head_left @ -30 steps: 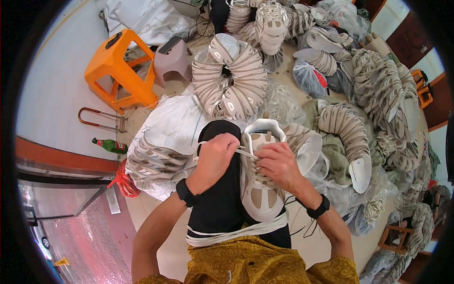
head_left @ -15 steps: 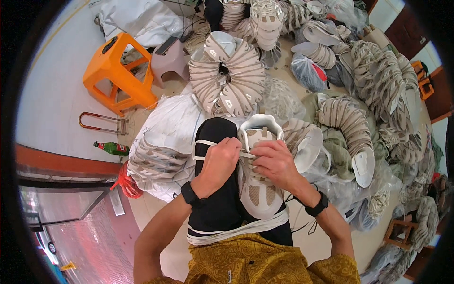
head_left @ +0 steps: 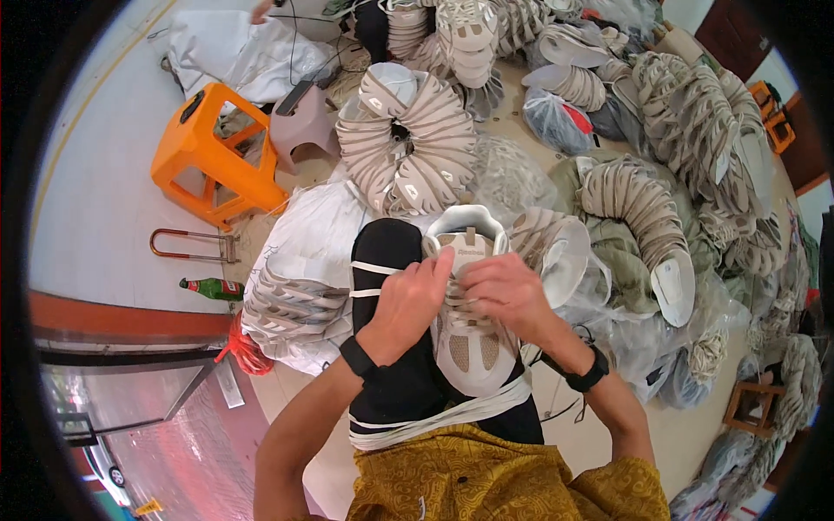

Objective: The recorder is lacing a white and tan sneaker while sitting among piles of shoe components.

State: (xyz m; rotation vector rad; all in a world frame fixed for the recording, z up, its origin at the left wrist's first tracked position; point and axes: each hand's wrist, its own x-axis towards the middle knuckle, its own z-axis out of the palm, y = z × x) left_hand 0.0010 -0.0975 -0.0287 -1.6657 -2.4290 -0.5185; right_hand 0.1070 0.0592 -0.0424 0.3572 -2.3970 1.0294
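Note:
A beige and white sneaker point(head_left: 469, 369) lies over the black cloth on my lap, its toe toward me and its padded collar away. My left hand point(head_left: 407, 300) is closed at the left edge of its tongue, thumb and fingers pinched together at the lacing. On the right side, my right hand point(head_left: 506, 291) bends its fingers over the upper eyelets; what they grip is hidden. Pale lace crosses the front of the shoe below my fingers. White lace strands point(head_left: 373, 267) run over my black-covered left leg point(head_left: 391, 356) toward my left hand. A bundle of white laces point(head_left: 443, 415) stretches across my lap.
Nested shoe uppers point(head_left: 408, 139) form a ring beyond my knees; more stacks point(head_left: 638, 208) lie to the right. An orange stool point(head_left: 213, 156), a grey stool point(head_left: 302, 126) and a green bottle point(head_left: 211, 287) are at left. Another person's hand point(head_left: 261, 10) shows at the top.
Both hands have shifted up the lacing toward the tongue's top. The lace end seen between my fingers is hidden now. Another person's hand has come in at the top left.

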